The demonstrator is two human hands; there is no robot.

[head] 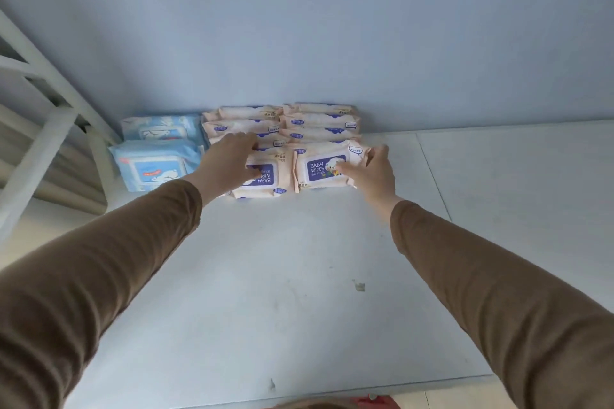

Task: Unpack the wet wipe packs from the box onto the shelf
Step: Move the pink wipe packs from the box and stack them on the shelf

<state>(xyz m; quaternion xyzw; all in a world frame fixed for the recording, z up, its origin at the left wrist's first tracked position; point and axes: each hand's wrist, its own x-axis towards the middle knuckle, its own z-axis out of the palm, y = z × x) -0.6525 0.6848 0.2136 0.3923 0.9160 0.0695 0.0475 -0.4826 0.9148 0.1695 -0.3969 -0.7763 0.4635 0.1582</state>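
White shelf [265,276], pale blue wall [299,26]

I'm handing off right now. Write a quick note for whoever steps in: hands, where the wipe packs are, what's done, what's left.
Left hand: grips the front-left peach pack.
Right hand: grips the front-right peach pack.
Packs: peach packs sit in two columns on the shelf, running back to the wall; two blue packs sit to their left.
Done: these packs are shelved.
Left: let go of the front pair. The box is out of view, so check it for remaining packs.
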